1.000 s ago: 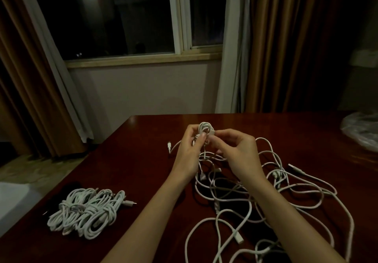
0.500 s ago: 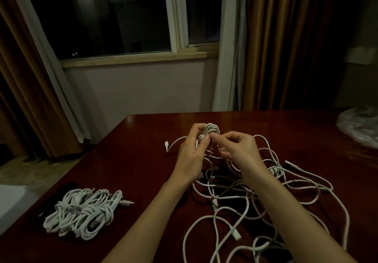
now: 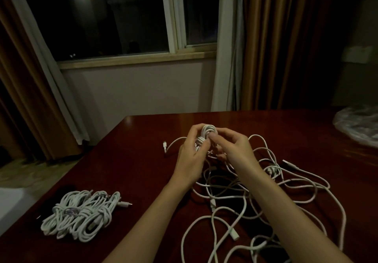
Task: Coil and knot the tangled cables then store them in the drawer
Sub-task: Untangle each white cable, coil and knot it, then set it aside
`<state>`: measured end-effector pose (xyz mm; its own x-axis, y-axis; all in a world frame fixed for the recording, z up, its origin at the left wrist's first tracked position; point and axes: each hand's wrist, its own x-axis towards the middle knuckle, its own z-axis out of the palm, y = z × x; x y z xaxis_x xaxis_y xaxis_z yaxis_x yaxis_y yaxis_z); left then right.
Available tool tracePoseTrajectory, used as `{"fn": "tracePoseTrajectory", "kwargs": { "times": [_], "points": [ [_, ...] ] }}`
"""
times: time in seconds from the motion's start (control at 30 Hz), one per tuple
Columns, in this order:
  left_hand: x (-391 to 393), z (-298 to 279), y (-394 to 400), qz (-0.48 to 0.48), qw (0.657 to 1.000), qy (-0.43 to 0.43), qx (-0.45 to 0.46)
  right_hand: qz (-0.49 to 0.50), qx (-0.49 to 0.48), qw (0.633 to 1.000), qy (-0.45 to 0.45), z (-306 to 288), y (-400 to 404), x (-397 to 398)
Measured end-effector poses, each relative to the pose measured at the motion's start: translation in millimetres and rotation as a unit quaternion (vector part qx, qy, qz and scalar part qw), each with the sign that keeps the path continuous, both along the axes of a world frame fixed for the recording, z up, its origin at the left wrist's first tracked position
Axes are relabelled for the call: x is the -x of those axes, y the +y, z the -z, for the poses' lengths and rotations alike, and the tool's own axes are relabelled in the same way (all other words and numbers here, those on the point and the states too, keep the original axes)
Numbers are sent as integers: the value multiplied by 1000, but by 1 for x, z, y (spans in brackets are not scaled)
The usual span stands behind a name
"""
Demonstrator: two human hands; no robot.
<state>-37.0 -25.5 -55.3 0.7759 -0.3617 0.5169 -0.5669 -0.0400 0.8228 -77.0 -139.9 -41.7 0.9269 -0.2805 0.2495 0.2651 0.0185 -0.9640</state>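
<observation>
Left hand (image 3: 191, 156) grips a small white coiled cable (image 3: 206, 134) above the dark red wooden worktop (image 3: 139, 160); right hand (image 3: 235, 150) pinches its wrap. Knotted white bundles (image 3: 81, 213) lie at 8 o'clock. Loose white tangle (image 3: 266, 193) at 4 o'clock remains; no drawer visible.

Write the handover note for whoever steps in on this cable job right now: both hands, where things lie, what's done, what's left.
Left hand: grips a small white cable coil above the table.
Right hand: pinches the same coil at its top, fingers curled.
A loose end with its connector trails left of the hands.
Done: a pile of knotted white cable bundles lies at the near left of the table.
Left: finish knotting the held coil; the tangled cables spread under and right of the arms need coiling. No drawer is in view, so nothing is stored yet as far as can be seen.
</observation>
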Motion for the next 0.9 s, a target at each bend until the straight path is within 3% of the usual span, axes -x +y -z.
{"fn": "tracePoseTrajectory", "kwargs": {
  "times": [0.27, 0.4, 0.5, 0.7, 0.9],
  "points": [
    [-5, -1, 0, -44, 998, 16, 50, 33, 97, 993, -59, 5, 7, -2],
    [-11, 0, 1, -52, 994, 63, 70, 51, 145, 986, -69, 10, 8, -4],
    [-12, 1, 1, -38, 993, 92, 65, 52, 138, 986, -73, 12, 7, -4],
    [-17, -4, 8, 115, 973, 188, 64, 76, 76, 991, -78, 10, -2, -4],
    [-19, -5, 14, 107, 975, 188, 53, 119, 57, 988, -81, 10, -10, -7]
  ]
}}
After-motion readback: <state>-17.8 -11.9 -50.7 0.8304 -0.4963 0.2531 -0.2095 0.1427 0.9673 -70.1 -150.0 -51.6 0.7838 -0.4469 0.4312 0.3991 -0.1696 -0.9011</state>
